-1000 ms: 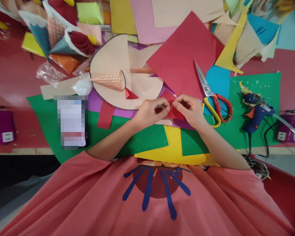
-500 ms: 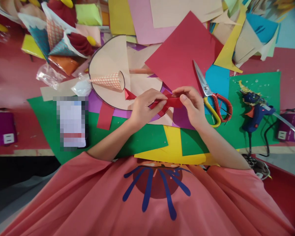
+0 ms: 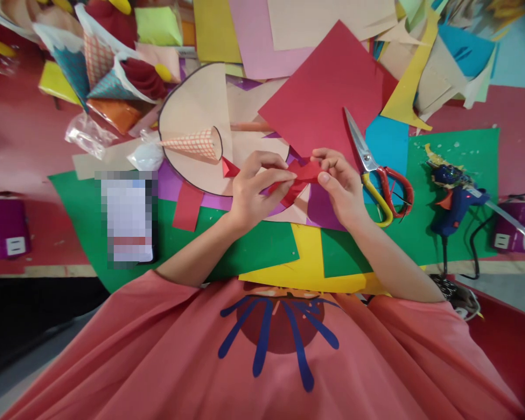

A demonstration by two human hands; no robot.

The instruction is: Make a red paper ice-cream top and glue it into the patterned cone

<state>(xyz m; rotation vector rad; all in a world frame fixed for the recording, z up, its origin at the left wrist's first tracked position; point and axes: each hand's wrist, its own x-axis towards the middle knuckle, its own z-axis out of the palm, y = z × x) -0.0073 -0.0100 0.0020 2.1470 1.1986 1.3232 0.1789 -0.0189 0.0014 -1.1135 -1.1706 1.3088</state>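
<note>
Between my two hands is a small folded piece of red paper (image 3: 307, 171). My left hand (image 3: 259, 185) pinches its left end between thumb and fingers. The thumb and fingertips of my right hand (image 3: 340, 185) grip its right end. Beneath them lie more red paper and a pale paper disc (image 3: 192, 99) with a dark edge, on purple paper (image 3: 328, 205). A checked paper cone (image 3: 195, 144) and a small folded red piece (image 3: 230, 168) rest on the disc, left of my left hand. Scissors (image 3: 376, 169) with red and yellow handles lie right of my right hand.
A blue glue gun (image 3: 450, 204) with its cord is at the right. A phone (image 3: 129, 219) with a blurred screen lies at the left on green card (image 3: 227, 248). Paper cones (image 3: 109, 70) stand at the back left. A large red sheet (image 3: 328, 93) and paper scraps lie behind.
The red paper between my hands has turned and now shows a more pointed, folded shape. My left fingers have risen and arched slightly; my right fingers have shifted around its right end.
</note>
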